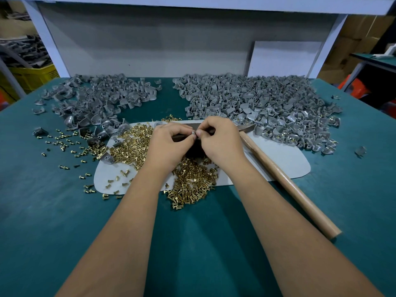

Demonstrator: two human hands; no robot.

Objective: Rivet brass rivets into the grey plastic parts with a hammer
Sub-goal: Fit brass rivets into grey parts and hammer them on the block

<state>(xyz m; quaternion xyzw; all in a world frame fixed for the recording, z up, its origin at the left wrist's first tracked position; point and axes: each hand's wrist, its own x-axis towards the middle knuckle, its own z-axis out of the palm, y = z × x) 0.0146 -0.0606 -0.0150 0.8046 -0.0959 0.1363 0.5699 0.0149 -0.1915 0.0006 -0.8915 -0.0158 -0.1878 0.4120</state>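
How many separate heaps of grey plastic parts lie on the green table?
2. One heap of grey parts lies at the far left, a larger heap at the far right. Some loose parts lie scattered around; others may be hidden behind the hands.

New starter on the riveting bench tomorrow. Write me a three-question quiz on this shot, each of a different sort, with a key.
1. True or false: the hammer is in the right hand.
2. Multiple choice: the loose brass rivets lie mostly
A. on the pale mat and green table under the hands
B. in a yellow crate
C. on the hammer's handle
3. Fill in: the left hand and the right hand together pinch a small ____ part.

Key
1. False: it lies on the table, right of the hands.
2. A
3. grey
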